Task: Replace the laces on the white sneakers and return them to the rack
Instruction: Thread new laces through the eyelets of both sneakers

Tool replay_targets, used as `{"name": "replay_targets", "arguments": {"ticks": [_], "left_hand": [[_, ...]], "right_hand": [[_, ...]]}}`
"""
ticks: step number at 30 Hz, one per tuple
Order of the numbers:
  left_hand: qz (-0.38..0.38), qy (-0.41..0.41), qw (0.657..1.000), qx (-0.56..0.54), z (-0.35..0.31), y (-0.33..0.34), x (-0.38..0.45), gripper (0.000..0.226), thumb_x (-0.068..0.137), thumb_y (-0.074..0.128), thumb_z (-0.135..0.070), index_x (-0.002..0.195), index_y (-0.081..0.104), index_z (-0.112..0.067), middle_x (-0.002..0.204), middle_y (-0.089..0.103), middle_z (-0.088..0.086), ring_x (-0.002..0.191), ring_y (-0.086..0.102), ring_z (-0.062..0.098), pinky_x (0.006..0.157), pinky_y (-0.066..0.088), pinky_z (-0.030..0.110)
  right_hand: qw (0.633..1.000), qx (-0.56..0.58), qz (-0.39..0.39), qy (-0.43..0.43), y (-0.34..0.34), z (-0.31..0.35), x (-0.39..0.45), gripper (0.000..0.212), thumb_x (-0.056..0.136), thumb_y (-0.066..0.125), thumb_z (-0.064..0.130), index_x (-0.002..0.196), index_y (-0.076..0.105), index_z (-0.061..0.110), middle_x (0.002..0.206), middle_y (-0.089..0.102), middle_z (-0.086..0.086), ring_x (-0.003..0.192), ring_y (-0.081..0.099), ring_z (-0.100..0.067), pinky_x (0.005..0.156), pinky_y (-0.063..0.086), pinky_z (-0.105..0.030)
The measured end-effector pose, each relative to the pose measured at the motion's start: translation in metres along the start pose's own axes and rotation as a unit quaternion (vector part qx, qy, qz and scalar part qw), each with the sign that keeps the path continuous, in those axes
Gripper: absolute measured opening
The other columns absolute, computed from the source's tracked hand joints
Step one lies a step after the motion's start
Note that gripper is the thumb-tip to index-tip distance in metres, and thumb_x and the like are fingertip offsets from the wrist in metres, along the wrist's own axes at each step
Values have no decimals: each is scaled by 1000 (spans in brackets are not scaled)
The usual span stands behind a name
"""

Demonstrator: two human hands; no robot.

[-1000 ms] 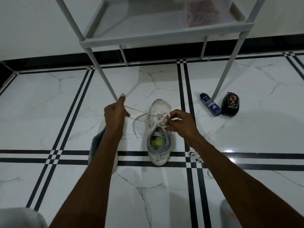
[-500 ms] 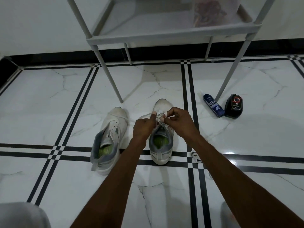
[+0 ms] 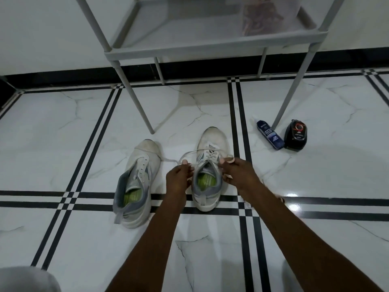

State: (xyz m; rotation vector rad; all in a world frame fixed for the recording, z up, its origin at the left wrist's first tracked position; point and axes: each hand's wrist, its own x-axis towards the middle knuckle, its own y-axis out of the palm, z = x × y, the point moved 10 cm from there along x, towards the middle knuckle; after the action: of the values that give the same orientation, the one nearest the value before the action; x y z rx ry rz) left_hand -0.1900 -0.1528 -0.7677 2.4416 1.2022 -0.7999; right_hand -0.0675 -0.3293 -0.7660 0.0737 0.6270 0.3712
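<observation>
Both hands have dropped back from a sideways pull to the collar of the right sneaker; in the head view, the left hand and right hand each pinch an end of the white lace. That shoe looks nearly laced, while the left sneaker lies unlaced beside it, and the rack waits beyond, so roughly 1 of 2 is done.
</observation>
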Motion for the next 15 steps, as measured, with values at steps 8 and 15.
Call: {"name": "replay_targets", "arguments": {"ticks": [8,15], "left_hand": [[68,62,994,64,-19,30,-2,36,81,83,-40,94,76,-7,95,78,11,96,74,29,93,59,46],[-22,231,943,241,-44,20,-6,29,95,68,-37,100,70,-9,90,75,0,84,71,13,70,50,15]], "right_hand": [[983,-125,14,-135,14,33,0,4,86,76,14,84,73,14,80,74,-6,70,68,-15,62,57,-30],[993,-57,-29,-95,-1,24,8,16,89,73,10,83,65,-2,80,73,-21,65,71,-19,59,60,-29]]}}
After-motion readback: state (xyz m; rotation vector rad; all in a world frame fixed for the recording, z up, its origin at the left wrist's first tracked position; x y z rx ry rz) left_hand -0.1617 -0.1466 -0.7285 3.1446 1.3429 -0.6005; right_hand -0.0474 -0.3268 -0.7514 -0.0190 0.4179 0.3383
